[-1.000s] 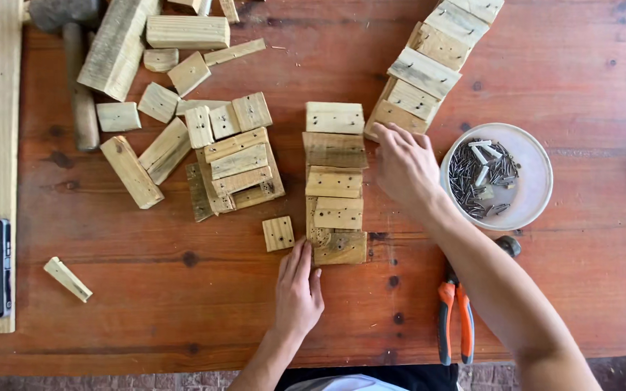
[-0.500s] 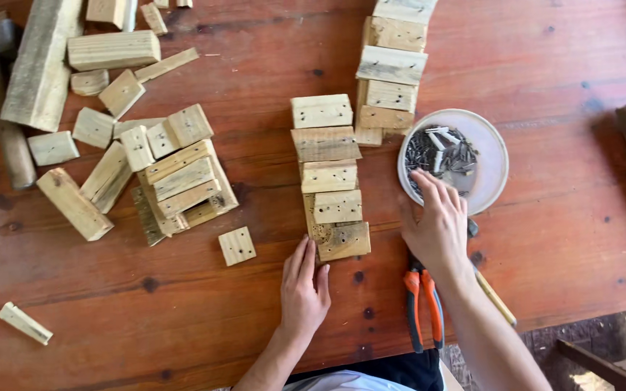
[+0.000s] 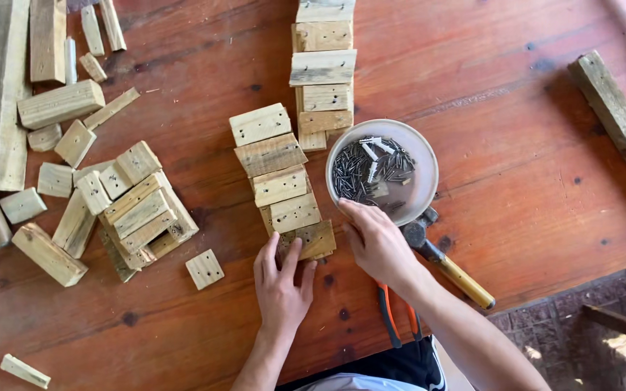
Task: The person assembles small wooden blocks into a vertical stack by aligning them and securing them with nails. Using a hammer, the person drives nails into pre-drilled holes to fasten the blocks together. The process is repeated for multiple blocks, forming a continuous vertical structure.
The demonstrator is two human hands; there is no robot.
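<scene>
Two bare forearms, no sleeves visible, no watch, rings or gloves seen. Left hand (image 3: 280, 286) and right hand (image 3: 376, 242) both bare, fingers uncovered, nails short. At near edge, dark shorts or trousers (image 3: 407, 366) and a sliver of light grey-white shirt (image 3: 360, 382). Nothing else of body in view.

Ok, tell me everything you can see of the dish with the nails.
The dish is round, shallow and pale grey-white, sitting flat on the reddish wooden table. A heap of dark nails fills its left half. The right hand rests at its near rim, a hammer lies just below it, and wooden blocks touch its upper left edge.
</scene>
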